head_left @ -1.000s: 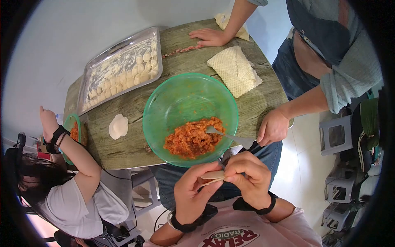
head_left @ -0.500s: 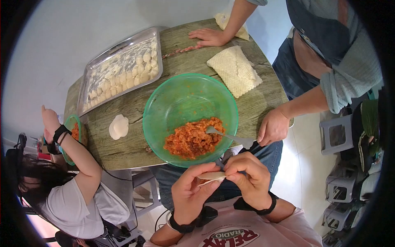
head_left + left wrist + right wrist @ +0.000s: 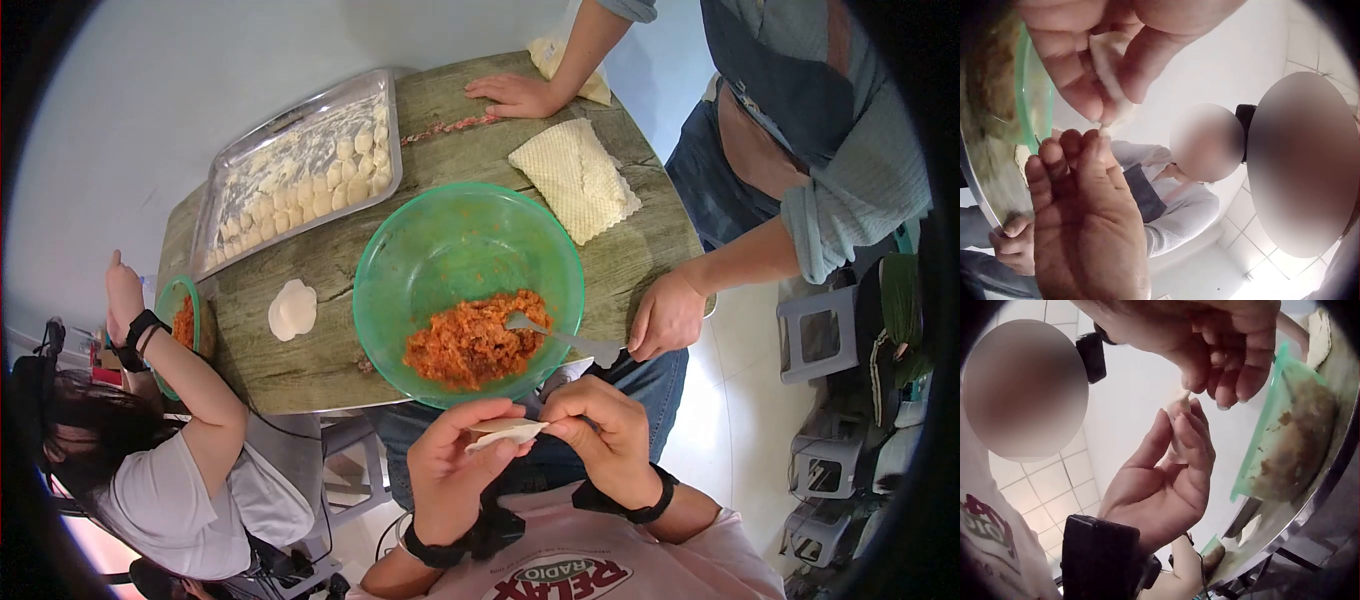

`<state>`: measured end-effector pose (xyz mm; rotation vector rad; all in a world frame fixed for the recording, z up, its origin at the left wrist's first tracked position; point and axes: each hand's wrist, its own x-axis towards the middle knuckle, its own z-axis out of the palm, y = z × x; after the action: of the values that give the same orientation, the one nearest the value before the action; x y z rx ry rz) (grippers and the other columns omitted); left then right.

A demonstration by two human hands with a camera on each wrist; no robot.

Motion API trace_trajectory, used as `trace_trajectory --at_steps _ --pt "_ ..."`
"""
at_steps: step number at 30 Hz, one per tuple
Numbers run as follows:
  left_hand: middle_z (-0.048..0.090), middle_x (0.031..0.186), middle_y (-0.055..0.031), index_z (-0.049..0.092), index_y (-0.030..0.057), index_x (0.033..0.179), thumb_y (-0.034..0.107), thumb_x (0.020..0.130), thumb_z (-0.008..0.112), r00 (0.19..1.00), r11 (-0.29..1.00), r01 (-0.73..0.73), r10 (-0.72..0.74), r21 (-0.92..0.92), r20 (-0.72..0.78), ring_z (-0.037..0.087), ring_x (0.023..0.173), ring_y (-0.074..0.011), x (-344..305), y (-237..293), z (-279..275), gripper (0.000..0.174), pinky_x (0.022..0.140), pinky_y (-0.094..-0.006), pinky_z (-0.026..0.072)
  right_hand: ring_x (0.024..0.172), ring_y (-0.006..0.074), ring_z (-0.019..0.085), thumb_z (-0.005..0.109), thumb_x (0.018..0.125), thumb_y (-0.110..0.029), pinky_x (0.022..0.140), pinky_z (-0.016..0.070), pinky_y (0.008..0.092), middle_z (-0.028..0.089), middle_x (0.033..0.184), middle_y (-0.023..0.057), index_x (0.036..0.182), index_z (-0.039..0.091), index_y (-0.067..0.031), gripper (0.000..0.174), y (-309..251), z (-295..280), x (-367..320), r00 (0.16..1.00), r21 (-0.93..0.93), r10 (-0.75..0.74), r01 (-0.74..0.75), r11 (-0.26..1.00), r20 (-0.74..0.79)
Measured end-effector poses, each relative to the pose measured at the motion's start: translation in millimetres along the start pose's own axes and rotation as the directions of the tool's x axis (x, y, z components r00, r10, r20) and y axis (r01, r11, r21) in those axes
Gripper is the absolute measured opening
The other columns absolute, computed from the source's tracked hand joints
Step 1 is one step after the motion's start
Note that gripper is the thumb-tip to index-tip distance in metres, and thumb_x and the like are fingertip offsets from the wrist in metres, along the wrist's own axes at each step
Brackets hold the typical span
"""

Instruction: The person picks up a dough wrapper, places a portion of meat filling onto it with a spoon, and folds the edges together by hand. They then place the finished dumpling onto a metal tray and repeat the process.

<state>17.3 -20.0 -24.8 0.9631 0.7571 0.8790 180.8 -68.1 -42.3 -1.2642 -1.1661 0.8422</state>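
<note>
Left hand (image 3: 450,470), right hand (image 3: 600,440) pinch 1 dumpling wrapper (image 3: 505,432); wooden table (image 3: 320,265) just beyond, pale floor (image 3: 735,400) beneath.

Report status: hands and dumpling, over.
Left hand and right hand both pinching the dumpling. Dumpling held off the table, just short of the bowl. Nothing in the way.

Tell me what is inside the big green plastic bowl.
The round translucent green plastic bowl holds a heap of orange-red minced filling and a metal utensil, its head in the filling. The bowl's bottom under the heap is covered.
</note>
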Motion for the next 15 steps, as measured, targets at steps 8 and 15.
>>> trace_trajectory --at_steps 8,15 --pt "0.055 0.114 -0.0134 0.057 -0.0009 0.113 0.002 0.082 0.065 0.969 0.882 -0.245 0.212 0.403 0.125 0.061 0.096 -0.0181 8 11 -4 0.032 0.079 -0.0273 0.0517 0.095 0.0151 0.059 0.067 0.079 0.0 0.082 0.0497 0.028 0.058 0.113 0.0092 0.127 0.05 -0.0008 0.051 1 9 2 0.96 0.391 0.155 -0.239 0.889 0.234" --pt "0.052 0.112 -0.0115 0.057 0.0012 0.114 0.0 0.081 0.066 0.976 0.864 -0.215 0.17 0.455 0.137 0.06 0.096 -0.0181 3 21 -4 0.034 0.081 -0.0274 0.0518 0.103 0.0175 0.058 0.063 0.082 0.001 0.086 0.0492 0.0289 0.059 0.114 0.012 0.122 0.052 0.0039 0.041 9 12 -4 0.952 0.544 0.186 -0.292 0.787 0.242"
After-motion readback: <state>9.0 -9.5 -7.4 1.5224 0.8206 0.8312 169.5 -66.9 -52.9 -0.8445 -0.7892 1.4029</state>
